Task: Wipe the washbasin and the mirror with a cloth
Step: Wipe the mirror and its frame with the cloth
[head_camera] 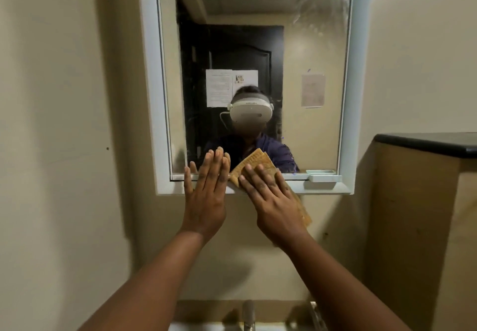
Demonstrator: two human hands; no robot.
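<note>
A wall mirror (309, 54) in a pale frame (152, 98) fills the upper middle of the head view. Smear marks streak its top right corner. My right hand (271, 199) presses a yellow-orange cloth (260, 160) flat against the mirror's bottom edge and lower frame, fingers spread over it. My left hand (206, 191) lies flat and empty against the lower left of the mirror, fingers straight and close together. Only a white sliver of the washbasin (201, 327) shows at the bottom edge, behind a metal tap (249, 315).
A small pale soap tray (321, 175) sits on the frame's lower ledge at the right. A wooden cabinet with a dark top (426, 144) stands against the right wall. Plain cream wall (64, 124) is on the left. The mirror reflects a person and a dark door.
</note>
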